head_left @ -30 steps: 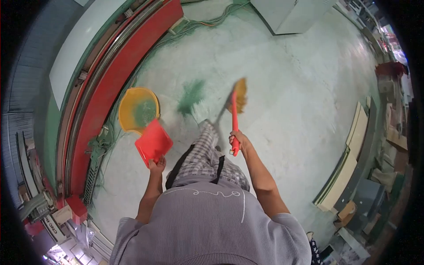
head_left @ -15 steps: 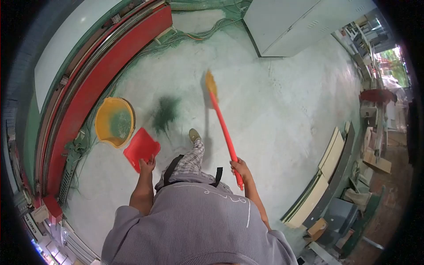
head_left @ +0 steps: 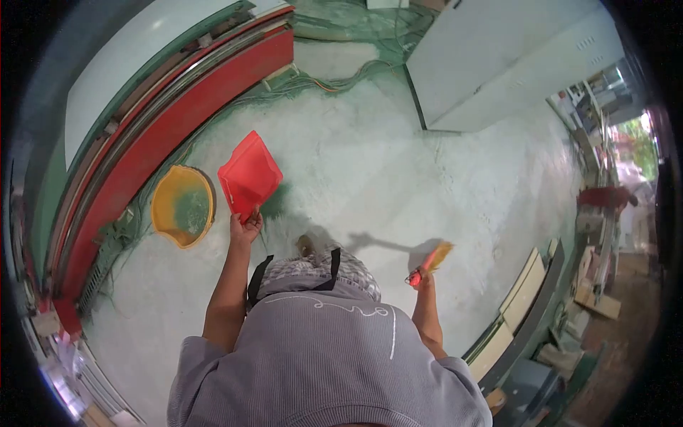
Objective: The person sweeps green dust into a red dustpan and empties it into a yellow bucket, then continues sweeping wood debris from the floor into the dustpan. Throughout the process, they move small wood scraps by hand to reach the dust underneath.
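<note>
My left hand [head_left: 246, 226] is closed around the handle of a red dustpan [head_left: 250, 173], held out ahead of me above the floor. My right hand [head_left: 422, 278] grips the red handle of a broom, whose yellow bristles [head_left: 442, 255] point away to the right. Left of the dustpan stands a yellow tub [head_left: 162, 208] with green dust inside. A patch of dark green dust [head_left: 281, 201] lies on the floor, partly hidden behind the dustpan.
A long red machine [head_left: 178, 107] curves along the left side, with cables [head_left: 334, 84] on the floor beside it. A grey cabinet [head_left: 491, 64] stands at the back right. Boards [head_left: 523, 288] lean at the right, near assorted clutter.
The dustpan has moved forward and up, now partly over the green dust patch. The broom has swung right and its handle now points up toward me.
</note>
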Motion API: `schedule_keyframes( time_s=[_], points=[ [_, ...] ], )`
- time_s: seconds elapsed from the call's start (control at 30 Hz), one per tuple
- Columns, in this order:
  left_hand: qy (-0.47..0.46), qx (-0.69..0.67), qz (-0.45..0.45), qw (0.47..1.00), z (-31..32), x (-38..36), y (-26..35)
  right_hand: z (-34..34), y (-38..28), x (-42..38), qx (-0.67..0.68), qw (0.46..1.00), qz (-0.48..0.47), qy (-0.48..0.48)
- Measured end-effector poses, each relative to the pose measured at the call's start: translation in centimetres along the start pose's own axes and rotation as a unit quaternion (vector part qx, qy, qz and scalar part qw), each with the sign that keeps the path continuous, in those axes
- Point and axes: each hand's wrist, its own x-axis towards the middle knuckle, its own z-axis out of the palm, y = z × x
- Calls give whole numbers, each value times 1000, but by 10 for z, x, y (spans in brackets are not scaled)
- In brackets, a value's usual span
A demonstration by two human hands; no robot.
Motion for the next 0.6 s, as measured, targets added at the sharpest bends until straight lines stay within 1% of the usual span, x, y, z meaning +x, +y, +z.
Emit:
schedule_keyframes(
  time_s=[0.03, 0.07, 0.1, 0.13, 0.17, 0.2, 0.23, 0.27, 0.3, 0.33, 0.37, 0.4, 0.43, 0.47, 0.53, 0.57, 0.6],
  points=[
    [5, 14, 16, 1000, -4, -4, 2, 0, -2, 14, 48, 998, -7, -41],
    [12, 29, 32, 999, -11, -8, 4, 10, -8, 12, 35, 998, -5, -45],
    [14, 19, 40, 999, -21, -16, 6, 29, -12, 2, -54, 996, 21, -62],
    [-3, 22, 56, 998, -35, -18, 6, 48, -14, -4, -141, 986, 45, -79],
    [-21, 26, 72, 997, -49, -17, 5, 64, -14, -9, -205, 968, 37, -140],
    [42, 4, 58, 997, -68, -13, 6, 83, -17, -27, -190, 953, -9, -236],
    [105, -18, 42, 993, -91, -6, 7, 105, -21, -26, -205, 957, 10, -206],
    [147, -51, 45, 987, -111, 0, 8, 129, -27, -23, -220, 959, 29, -175],
    [188, -83, 47, 977, -131, 4, 8, 154, -38, -23, -203, 960, 102, -163],
    [158, -73, 55, 983, -149, 7, 11, 178, -51, -31, -205, 960, 103, -163],
    [128, -62, 63, 988, -165, 6, 9, 196, -63, -41, -210, 955, 88, -187],
    [129, -64, 64, 987, -170, 3, 3, 210, -77, -46, -215, 951, 74, -211],
    [175, -75, 83, 978, -172, 1, -5, 220, -90, -43, -234, 943, 29, -236],
    [222, -86, 102, 966, -172, 0, -13, 234, -108, -44, -238, 941, 32, -236],
    [317, -108, 143, 931, -163, 2, -25, 267, -143, -42, -273, 928, -36, -251],
    [337, -120, 159, 920, -139, 0, -31, 284, -164, -31, -313, 916, -67, -242],
    [344, -124, 162, 916, -134, 4, -35, 302, -185, -18, -345, 906, -93, -228]
  ],
)
